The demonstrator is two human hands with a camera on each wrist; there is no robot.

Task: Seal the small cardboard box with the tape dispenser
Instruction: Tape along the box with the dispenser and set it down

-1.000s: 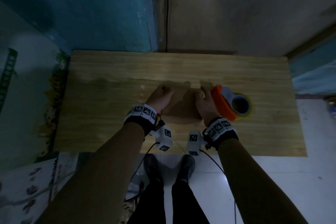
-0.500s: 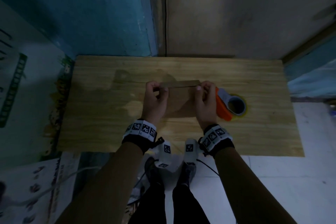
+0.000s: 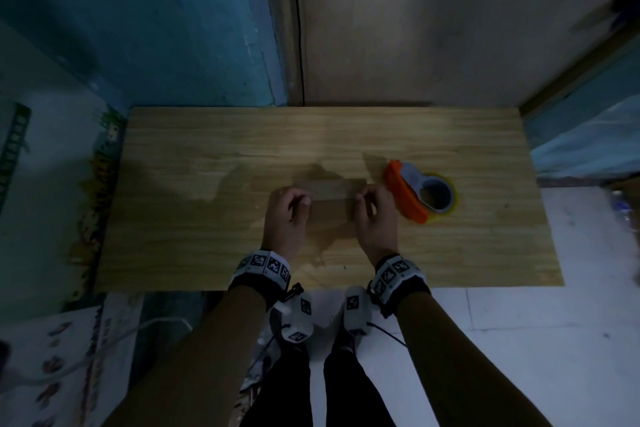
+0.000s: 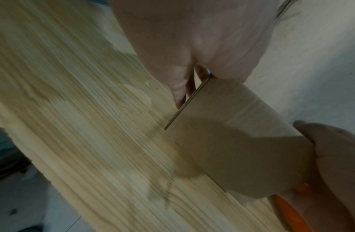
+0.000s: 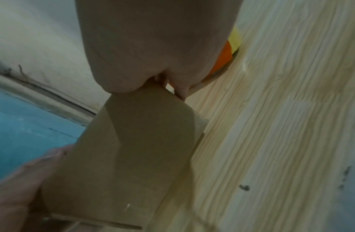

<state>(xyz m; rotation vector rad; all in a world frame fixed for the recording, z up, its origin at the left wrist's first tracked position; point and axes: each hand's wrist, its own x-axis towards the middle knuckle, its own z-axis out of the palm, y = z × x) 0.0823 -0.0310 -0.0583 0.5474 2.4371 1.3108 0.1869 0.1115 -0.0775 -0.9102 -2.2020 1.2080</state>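
A small brown cardboard box point(image 3: 329, 211) stands on the wooden table point(image 3: 207, 218), held between my two hands. My left hand point(image 3: 300, 202) pinches its left upper edge, thumb on the near side and fingers curled behind. My right hand point(image 3: 360, 200) pinches the right upper edge the same way. The left wrist view shows the box point(image 4: 232, 141) as a flat panel under my left hand point(image 4: 192, 87). In the right wrist view the box point(image 5: 133, 149) sits below my right hand point(image 5: 172, 87). The orange tape dispenser point(image 3: 405, 194) with its yellowish roll lies just right of my right hand, untouched.
The table's far edge meets a blue wall point(image 3: 156, 28) and a beige wall point(image 3: 450, 28). Printed sheets point(image 3: 52, 340) lie on the floor at the left, white tiles point(image 3: 519, 340) at the right. My legs point(image 3: 311, 392) stand at the table's near edge.
Both hands have moved from the box's sides up to its top edge and now pinch it there. My right hand has drawn slightly away from the dispenser, which has not moved.
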